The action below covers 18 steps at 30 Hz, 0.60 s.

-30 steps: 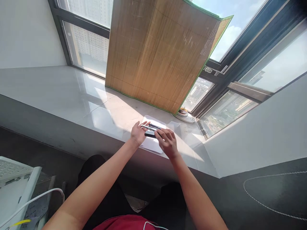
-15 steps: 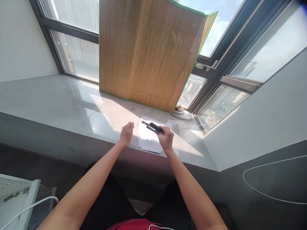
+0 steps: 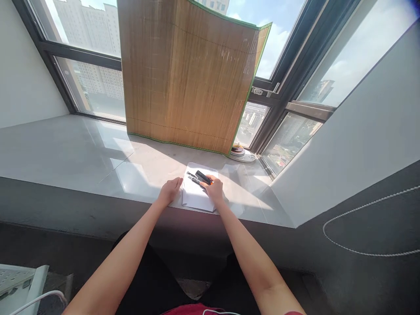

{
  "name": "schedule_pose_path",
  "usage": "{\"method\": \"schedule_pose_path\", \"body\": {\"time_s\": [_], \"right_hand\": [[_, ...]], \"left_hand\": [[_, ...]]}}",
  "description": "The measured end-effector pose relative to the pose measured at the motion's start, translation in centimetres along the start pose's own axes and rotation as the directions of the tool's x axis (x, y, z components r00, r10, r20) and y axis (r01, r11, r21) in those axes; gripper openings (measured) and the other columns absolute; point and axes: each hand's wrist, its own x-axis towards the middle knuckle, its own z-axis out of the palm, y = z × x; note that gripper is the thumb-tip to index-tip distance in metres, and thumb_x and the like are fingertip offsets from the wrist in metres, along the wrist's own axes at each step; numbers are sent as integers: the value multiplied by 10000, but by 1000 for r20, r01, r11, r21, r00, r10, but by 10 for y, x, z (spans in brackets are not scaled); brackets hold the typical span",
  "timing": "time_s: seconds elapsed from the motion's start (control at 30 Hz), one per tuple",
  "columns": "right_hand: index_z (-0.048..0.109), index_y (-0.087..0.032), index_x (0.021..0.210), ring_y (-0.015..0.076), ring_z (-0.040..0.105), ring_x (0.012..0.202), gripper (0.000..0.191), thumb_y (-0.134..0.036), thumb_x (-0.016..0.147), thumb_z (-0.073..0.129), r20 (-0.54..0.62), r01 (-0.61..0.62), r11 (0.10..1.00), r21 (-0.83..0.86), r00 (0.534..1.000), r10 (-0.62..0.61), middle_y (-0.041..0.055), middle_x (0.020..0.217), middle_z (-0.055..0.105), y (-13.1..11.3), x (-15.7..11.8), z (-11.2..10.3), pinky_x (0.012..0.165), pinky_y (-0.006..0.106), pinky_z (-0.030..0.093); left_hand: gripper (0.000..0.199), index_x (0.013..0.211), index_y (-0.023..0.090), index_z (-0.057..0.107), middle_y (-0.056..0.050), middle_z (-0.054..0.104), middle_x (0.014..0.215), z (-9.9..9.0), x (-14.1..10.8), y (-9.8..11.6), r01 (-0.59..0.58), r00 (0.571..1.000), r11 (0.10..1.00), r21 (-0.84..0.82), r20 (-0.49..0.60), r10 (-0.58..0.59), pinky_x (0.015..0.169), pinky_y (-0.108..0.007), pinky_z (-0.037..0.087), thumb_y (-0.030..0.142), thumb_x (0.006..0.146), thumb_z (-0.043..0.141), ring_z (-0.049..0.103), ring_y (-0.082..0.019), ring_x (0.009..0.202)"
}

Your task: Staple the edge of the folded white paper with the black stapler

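Note:
White paper (image 3: pixel 193 199) lies near the front edge of the window ledge, looking like more than one sheet. My left hand (image 3: pixel 169 191) is at its left edge, fingers drawn together and appearing to grip that edge; the fingertips are partly hidden. Over the right side of the paper, my right hand (image 3: pixel 215 190) is closed around slim black items (image 3: pixel 203 177). They point up and left, one with a silvery tip, and a bit of orange shows by the fingers. Their exact kind is too small to make out.
A bamboo mat (image 3: pixel 183 87) with green edging leans on the window behind the paper. Round stacked items (image 3: pixel 238 151) sit in the right corner of the tiled ledge (image 3: pixel 108 162). A white perforated rack (image 3: pixel 19 280) stands low left; a looped cord (image 3: pixel 328 236) hangs at right.
The view has shifted a little. My left hand has come from beside the paper to its left edge. My right hand has lowered toward the paper, still holding the black items, which now look more spread.

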Motion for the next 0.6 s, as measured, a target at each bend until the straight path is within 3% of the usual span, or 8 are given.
{"method": "schedule_pose_path", "body": {"time_s": [0.1,0.17,0.23,0.3,0.37,0.5,0.6], "right_hand": [[785,-230,1169,297,726,1156,263,-269,910,807,-59,270,962,-45,960,-272,124,1217,793,-16,-12,-11,1002,459,604],[789,-262,1172,288,725,1175,214,-269,957,788,1,460,887,39,888,-461,110,1219,794,-29,-24,-18,1014,461,605],[794,-283,1193,283,734,1169,214,-287,979,790,53,571,809,141,811,-582,96,1222,800,-40,-35,-26,1018,466,605],[794,-292,1218,282,736,1175,225,-297,994,785,71,609,772,183,775,-628,92,1234,801,-50,-42,-34,1026,473,603],[791,-295,1233,275,737,1169,225,-294,1008,772,73,618,762,195,765,-640,90,1237,803,-55,-45,-41,1010,462,610],[796,-289,1186,255,749,1050,170,-308,1018,776,86,644,733,219,735,-672,72,1110,827,-55,-41,-55,915,419,625],[807,-291,1108,246,751,958,101,-340,1042,748,138,636,737,230,728,-671,51,1019,830,-53,-37,-64,873,403,622]], "left_hand": [[372,776,266,458,-1,404,637,3,-11,17,64,997,952,-300,-20,-74,606,-340,395,465,1066,337,440,-200,596],[361,858,257,522,43,338,617,10,-25,36,124,992,820,-558,87,-90,516,-294,298,533,1044,382,325,-156,514],[397,925,244,574,74,308,609,17,-39,57,166,977,657,-735,212,-10,487,-262,241,629,996,507,267,-119,483],[461,978,235,605,87,327,617,21,-49,75,166,966,573,-803,250,71,476,-246,223,695,946,616,266,-94,469],[526,1013,229,609,87,394,629,19,-52,85,132,963,563,-816,241,123,460,-239,212,741,912,678,286,-76,451],[666,1165,232,580,40,643,701,7,-48,88,82,943,632,-770,265,201,420,-238,259,825,882,690,391,-78,393],[695,1265,230,560,46,655,618,-1,-47,88,81,927,670,-738,302,221,459,-236,347,796,893,715,504,-123,416]]}}
